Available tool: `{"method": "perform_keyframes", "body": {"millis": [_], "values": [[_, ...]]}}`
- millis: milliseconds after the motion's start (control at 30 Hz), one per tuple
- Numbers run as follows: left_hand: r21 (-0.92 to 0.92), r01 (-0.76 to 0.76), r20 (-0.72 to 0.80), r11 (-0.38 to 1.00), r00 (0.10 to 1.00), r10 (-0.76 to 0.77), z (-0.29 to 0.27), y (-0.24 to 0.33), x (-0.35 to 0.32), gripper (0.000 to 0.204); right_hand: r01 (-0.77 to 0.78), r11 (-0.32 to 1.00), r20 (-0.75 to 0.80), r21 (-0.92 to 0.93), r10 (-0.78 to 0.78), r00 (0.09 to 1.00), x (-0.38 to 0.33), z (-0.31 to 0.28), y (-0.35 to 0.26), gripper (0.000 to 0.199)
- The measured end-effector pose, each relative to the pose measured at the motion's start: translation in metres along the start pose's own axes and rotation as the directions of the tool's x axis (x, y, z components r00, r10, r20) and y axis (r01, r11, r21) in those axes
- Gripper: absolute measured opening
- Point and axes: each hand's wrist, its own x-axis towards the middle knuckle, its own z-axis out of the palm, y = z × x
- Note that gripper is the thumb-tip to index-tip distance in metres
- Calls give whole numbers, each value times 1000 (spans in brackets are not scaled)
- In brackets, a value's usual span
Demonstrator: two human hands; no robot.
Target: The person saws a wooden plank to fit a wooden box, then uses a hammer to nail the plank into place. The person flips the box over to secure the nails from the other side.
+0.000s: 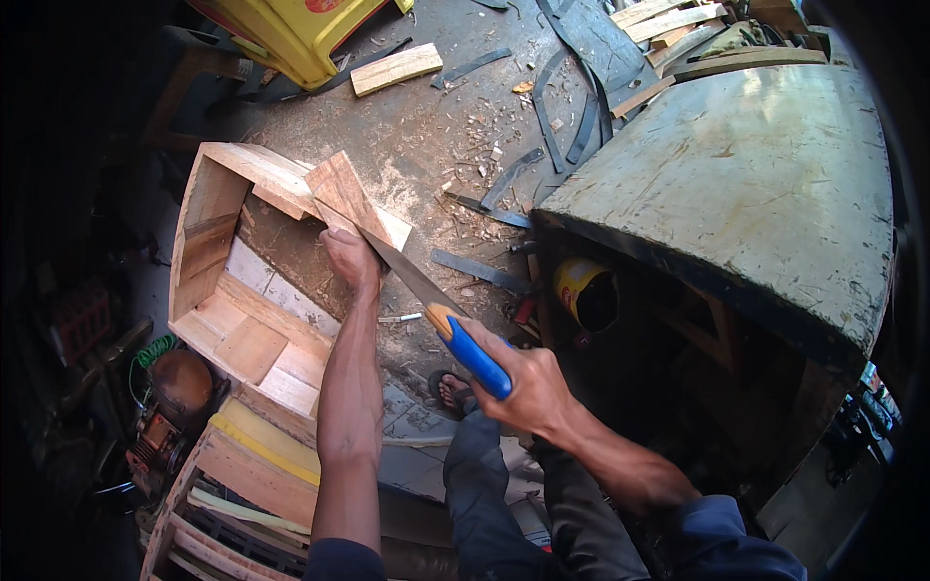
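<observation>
My right hand (531, 387) is wrapped round the blue and wooden handle of a handsaw (417, 279). The blade slants up and left, its far end against a short wooden board (346, 192). That board rests across the top edge of an open wooden frame (208, 228) on my left. Just below the board, my left hand (351, 257) has its fingers curled at the board's near edge, closed on it. The fingertips are partly hidden under the wood.
A workbench (736, 145) with a worn pale top stands at the right, a yellow container (581, 286) beneath it. A yellow plastic stool (291, 34), a loose wood block (395, 70) and dark strips (504, 179) lie beyond. A slatted wooden piece (257, 470) and a compressor (174, 387) stand lower left.
</observation>
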Motion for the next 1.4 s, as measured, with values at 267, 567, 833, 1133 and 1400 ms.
{"method": "perform_keyframes", "body": {"millis": [267,567,833,1133,1400], "values": [[53,49,53,997,997,-52,-13,17,-7,42,1,999,-21,51,0,1000,-22,-19,-6,67],[61,4,6,998,1000,-4,-16,20,-7,36,7,1000,51,30,-9,999,-94,-83,-27,69],[26,88,58,996,994,-90,-6,25,-7,42,-51,997,37,-61,53,998,53,5,24,71],[99,22,-15,995,1000,-21,-4,12,-3,34,131,974,-151,-185,-160,975,-50,-61,86,77],[32,32,80,999,996,-34,-14,33,-6,36,209,657,-56,-724,-358,932,149,8,190,64]]}}
